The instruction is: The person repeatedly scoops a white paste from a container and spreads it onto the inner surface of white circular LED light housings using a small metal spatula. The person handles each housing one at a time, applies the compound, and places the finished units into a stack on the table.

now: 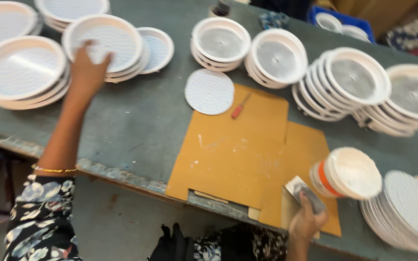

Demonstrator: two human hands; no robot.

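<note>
white ring stack: left hand spread on rim; right hand grips scraper.

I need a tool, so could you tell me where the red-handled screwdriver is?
The screwdriver lies mid-table on the cardboard sheet's top edge, just right of the loose white disc.

1. Left hand rests on a stack of round frames, far left of the table.
2. Cardboard sheet lies mid-table at the near edge.
3. Disc and screwdriver sit at the cardboard's far edge.
4. Right hand holds a scraper over the cardboard's near right corner; disc pile lies right of it.
</note>
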